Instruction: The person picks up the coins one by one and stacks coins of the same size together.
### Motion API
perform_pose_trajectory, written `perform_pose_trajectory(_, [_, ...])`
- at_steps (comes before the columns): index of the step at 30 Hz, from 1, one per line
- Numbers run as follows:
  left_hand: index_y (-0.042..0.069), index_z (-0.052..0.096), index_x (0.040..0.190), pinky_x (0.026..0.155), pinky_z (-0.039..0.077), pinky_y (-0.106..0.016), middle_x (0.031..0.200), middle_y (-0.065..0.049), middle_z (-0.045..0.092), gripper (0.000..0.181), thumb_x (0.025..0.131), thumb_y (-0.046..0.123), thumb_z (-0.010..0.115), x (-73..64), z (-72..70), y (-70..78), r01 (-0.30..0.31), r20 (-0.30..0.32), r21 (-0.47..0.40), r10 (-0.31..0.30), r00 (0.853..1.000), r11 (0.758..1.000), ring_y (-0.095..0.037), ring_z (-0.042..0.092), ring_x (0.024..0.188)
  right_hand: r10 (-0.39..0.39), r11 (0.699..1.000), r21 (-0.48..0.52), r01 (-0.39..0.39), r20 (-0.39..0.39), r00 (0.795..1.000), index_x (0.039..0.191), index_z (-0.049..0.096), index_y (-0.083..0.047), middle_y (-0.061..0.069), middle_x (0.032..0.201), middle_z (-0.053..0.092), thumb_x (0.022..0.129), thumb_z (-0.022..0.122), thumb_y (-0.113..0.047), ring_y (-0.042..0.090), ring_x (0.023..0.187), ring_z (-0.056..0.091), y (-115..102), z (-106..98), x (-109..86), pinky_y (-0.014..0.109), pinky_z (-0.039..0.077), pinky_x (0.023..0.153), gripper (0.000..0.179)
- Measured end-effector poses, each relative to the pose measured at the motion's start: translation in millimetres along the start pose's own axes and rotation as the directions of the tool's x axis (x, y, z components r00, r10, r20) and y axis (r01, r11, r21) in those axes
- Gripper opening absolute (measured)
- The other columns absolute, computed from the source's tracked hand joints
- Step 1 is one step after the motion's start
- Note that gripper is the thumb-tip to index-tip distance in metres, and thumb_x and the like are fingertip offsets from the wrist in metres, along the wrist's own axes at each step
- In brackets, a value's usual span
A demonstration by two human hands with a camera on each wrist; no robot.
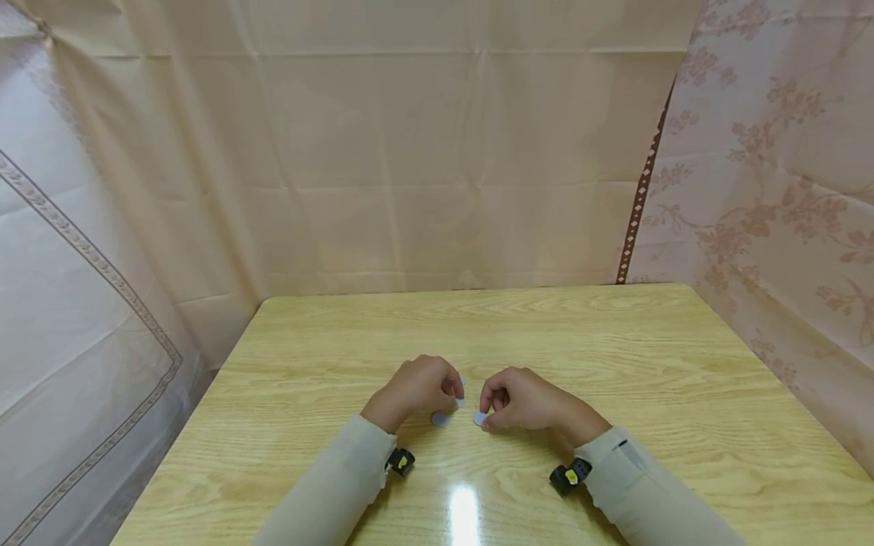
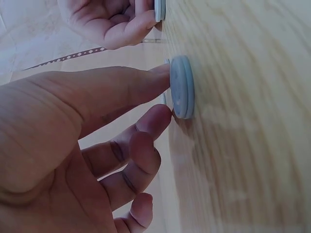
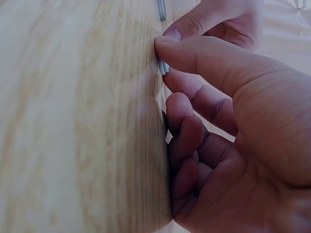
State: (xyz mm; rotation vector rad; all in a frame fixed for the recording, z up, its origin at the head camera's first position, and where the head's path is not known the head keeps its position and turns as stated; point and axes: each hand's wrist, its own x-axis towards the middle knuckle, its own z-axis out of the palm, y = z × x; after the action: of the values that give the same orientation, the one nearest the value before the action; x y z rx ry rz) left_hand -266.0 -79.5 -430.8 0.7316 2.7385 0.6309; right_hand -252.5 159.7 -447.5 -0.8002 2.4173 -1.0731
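Note:
Several small pale blue discs lie on the wooden table in front of me. My left hand (image 1: 418, 388) has thumb and forefinger at the edges of one disc (image 1: 460, 403), mostly hidden behind the thumb in the left wrist view. A second disc (image 1: 440, 419) lies flat just below that hand; close up, this disc (image 2: 182, 87) shows a grooved rim. Across a small gap, my right hand (image 1: 529, 400) pinches another disc (image 1: 479, 418) by its edges, low at the tabletop, its other fingers curled. A further disc (image 1: 463, 381) peeks out behind the left fingertips.
The light wooden table (image 1: 328, 341) spreads around both hands. A beige cloth (image 1: 410, 152) hangs behind its far edge, with patterned cloths (image 1: 785, 189) at the sides. Each wrist wears a small black camera (image 1: 400, 461) on a strap.

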Motion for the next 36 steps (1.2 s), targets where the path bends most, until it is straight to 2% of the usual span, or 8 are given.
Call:
perform_pose_trajectory(4, [0.025,0.077,0.087,0.083,0.049,-0.040,0.078,0.018,0.065,0.006,0.088,0.021,0.082,-0.6,0.1,1.3,0.000,-0.008,0.007,0.000,1.000,1.000,-0.006,0.060,0.074,0.013,1.000,0.003,-0.013,0.002,1.000,0.090,0.073,-0.018,-0.002,0.069,0.059,0.085,0.086,-0.022,0.008,0.059,0.048,0.9,0.1,0.6,0.022,0.040,0.053,0.014])
perform_pose_trajectory(9, [0.025,0.075,0.082,0.091,0.045,-0.047,0.074,0.019,0.065,0.009,0.086,0.022,0.082,-1.7,-1.1,3.0,-0.004,-0.019,0.029,0.005,1.000,1.000,-0.005,0.059,0.072,0.034,0.999,0.000,-0.034,0.003,0.999,0.090,0.074,-0.019,-0.003,0.069,0.059,0.085,0.086,-0.023,0.007,0.059,0.048,1.3,0.1,1.1,0.022,0.040,0.054,0.013])
perform_pose_trajectory(18, [0.029,0.072,0.077,0.095,0.042,-0.051,0.073,0.020,0.064,0.014,0.086,0.026,0.082,-2.5,-1.9,3.6,-0.019,-0.031,0.050,0.021,0.999,0.999,-0.005,0.058,0.071,0.030,1.000,-0.001,-0.030,0.005,1.000,0.090,0.074,-0.016,-0.002,0.070,0.059,0.086,0.084,-0.016,0.009,0.060,0.048,-1.8,-1.5,-0.5,0.022,0.039,0.053,0.011])
perform_pose_trajectory(25, [0.030,0.070,0.075,0.101,0.040,-0.056,0.071,0.021,0.064,0.015,0.085,0.027,0.080,-2.8,-3.5,3.1,-0.035,-0.063,0.051,0.038,0.997,0.998,-0.004,0.058,0.070,0.026,1.000,-0.002,-0.026,0.000,1.000,0.089,0.074,-0.015,0.000,0.071,0.061,0.086,0.084,-0.013,0.009,0.061,0.049,-4.0,-0.7,-0.5,0.021,0.040,0.054,0.010])
perform_pose_trajectory(32, [0.029,0.071,0.078,0.093,0.043,-0.050,0.073,0.021,0.065,0.011,0.083,0.028,0.080,-1.4,-3.7,2.8,-0.043,-0.096,0.053,0.048,0.994,0.998,-0.004,0.059,0.071,0.009,1.000,-0.015,-0.009,-0.013,1.000,0.088,0.074,-0.016,-0.002,0.069,0.060,0.086,0.083,-0.015,0.008,0.060,0.048,-4.4,2.7,1.1,0.021,0.041,0.054,0.010])
perform_pose_trajectory(36, [0.029,0.071,0.078,0.093,0.043,-0.050,0.074,0.020,0.065,0.011,0.083,0.029,0.080,-1.1,-3.9,2.0,-0.037,-0.092,0.044,0.041,0.995,0.998,-0.004,0.059,0.071,0.009,1.000,-0.010,-0.010,-0.012,1.000,0.089,0.075,-0.016,-0.002,0.067,0.057,0.087,0.083,-0.016,0.009,0.058,0.046,-4.9,3.7,1.5,0.021,0.039,0.053,0.009])
